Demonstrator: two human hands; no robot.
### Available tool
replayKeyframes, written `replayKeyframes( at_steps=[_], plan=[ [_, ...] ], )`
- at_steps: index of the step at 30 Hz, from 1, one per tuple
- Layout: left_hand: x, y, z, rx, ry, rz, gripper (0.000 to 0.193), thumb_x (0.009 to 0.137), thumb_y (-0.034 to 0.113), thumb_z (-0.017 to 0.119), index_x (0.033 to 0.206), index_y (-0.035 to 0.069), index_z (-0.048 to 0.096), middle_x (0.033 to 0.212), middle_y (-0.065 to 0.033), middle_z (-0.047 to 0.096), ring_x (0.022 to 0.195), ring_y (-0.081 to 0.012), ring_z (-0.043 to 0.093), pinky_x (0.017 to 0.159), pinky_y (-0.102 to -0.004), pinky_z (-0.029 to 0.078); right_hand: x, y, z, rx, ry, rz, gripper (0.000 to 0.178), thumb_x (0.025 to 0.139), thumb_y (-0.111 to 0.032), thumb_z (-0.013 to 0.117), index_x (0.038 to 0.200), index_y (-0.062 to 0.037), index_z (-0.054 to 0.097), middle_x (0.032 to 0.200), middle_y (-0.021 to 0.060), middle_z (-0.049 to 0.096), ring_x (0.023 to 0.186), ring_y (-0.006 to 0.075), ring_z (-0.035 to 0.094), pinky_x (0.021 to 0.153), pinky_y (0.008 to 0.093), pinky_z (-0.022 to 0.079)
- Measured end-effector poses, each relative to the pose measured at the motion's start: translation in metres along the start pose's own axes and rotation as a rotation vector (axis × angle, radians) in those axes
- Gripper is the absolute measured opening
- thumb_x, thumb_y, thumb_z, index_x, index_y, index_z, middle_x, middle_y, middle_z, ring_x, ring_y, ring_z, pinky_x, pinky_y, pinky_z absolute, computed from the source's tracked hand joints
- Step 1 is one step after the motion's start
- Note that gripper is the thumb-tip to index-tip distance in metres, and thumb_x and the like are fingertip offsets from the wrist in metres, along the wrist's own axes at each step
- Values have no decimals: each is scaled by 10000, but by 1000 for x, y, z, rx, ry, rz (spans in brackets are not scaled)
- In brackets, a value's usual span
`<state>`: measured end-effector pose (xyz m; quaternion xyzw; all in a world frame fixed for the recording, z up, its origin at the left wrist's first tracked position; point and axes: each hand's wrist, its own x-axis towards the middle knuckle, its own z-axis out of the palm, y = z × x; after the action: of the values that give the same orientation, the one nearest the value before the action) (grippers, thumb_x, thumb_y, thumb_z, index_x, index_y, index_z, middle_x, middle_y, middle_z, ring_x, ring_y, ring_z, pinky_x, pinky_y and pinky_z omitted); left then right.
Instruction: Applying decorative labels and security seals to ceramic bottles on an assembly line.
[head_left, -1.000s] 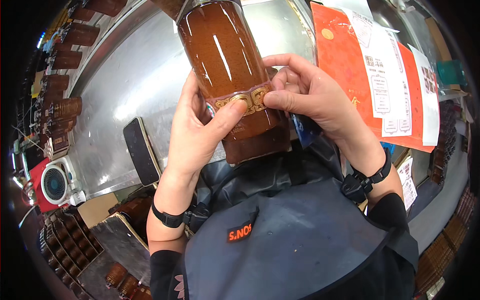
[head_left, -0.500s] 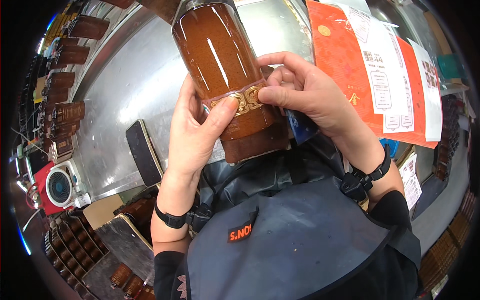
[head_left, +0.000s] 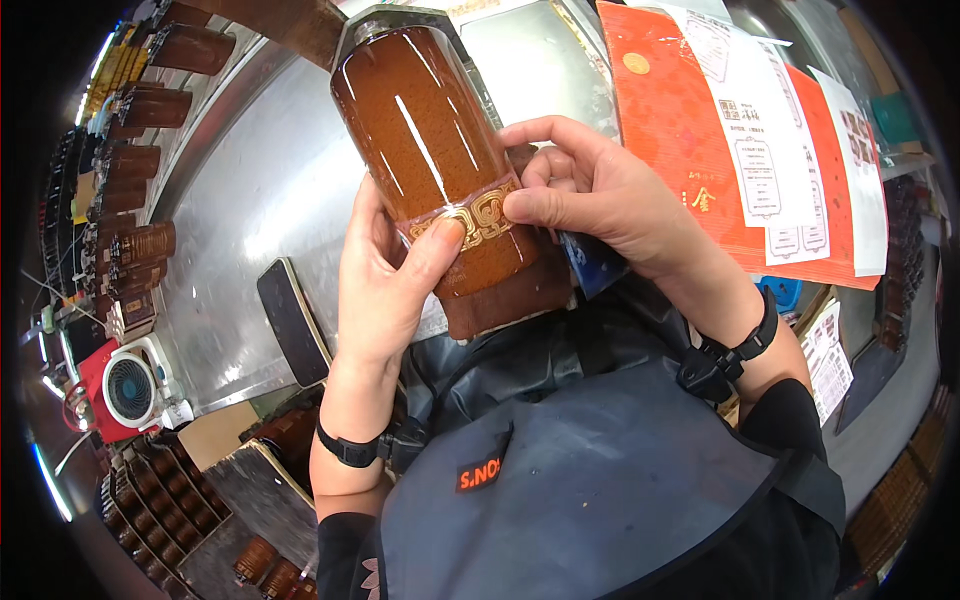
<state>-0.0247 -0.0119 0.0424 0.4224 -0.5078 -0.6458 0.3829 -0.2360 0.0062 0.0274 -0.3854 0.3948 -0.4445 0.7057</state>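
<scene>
A large, glossy brown bottle (head_left: 420,120) leans in front of me, its narrow neck pointing away. Around its lower part runs a gold-patterned band (head_left: 490,215). Under the near end sits a dark brown, cloth-like pad (head_left: 510,305). My left hand (head_left: 395,275) wraps the bottle's left side, the thumb pressing on the band. On the other side, my right hand (head_left: 590,190) is closed with bent fingers, its thumb tip on the band's right end and its index finger along the bottle's side. A dark blue piece (head_left: 592,262) shows beneath the right hand. The left fingertips are hidden behind the bottle.
A phone (head_left: 292,322) lies on the metal table (head_left: 230,220) at left. Red printed bags with white sheets (head_left: 660,120) lie at right. A white fan (head_left: 132,388) stands at far left, below several brown bottles (head_left: 145,175). A dark apron (head_left: 580,470) covers my lap.
The bottle has shifted slightly left and down in the picture, and more of its neck end shows. Both hands have moved slightly with it, keeping nearly the same hold.
</scene>
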Motion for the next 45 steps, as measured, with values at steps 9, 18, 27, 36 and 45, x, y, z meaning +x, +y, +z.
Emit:
replayKeyframes(
  at_steps=[9,18,27,36,45],
  plan=[
    [0,-2,-2,-8,5,-16,675,842,127,719,1394,-9,355,1306,-121,525,1211,-203,513,1044,-350,386,2,0,-4,25,-5,48,482,852,-162,730,1262,-40,508,807,-44,547,773,29,517,705,184,385],
    [-1,0,0,-12,10,0,667,847,132,720,1390,-16,361,1287,-118,541,1191,-199,527,1037,-346,390,8,-8,-30,230,149,-93,341,963,-221,577,1228,-7,551,844,-21,593,747,45,565,698,209,474],
    [-1,1,1,-20,18,-23,635,857,111,703,1381,-18,369,1279,-114,545,1185,-195,531,1036,-347,392,-4,-17,-16,46,43,-109,386,828,-21,697,1193,14,579,1019,52,655,948,94,618,856,236,494],
    [0,0,-1,16,13,-12,653,858,96,692,1402,-16,349,1300,-119,532,1197,-200,523,1044,-348,386,-5,-14,-29,-243,239,-83,285,839,-75,703,1098,22,637,959,41,668,857,72,615,771,214,501],
    [2,-5,-5,-26,-20,14,749,835,124,721,1440,-15,303,1373,-117,472,1273,-211,455,1077,-355,342,-6,-32,-16,-410,74,-238,216,857,-110,685,1043,-5,657,894,8,653,803,59,601,712,208,494]
  ],
)
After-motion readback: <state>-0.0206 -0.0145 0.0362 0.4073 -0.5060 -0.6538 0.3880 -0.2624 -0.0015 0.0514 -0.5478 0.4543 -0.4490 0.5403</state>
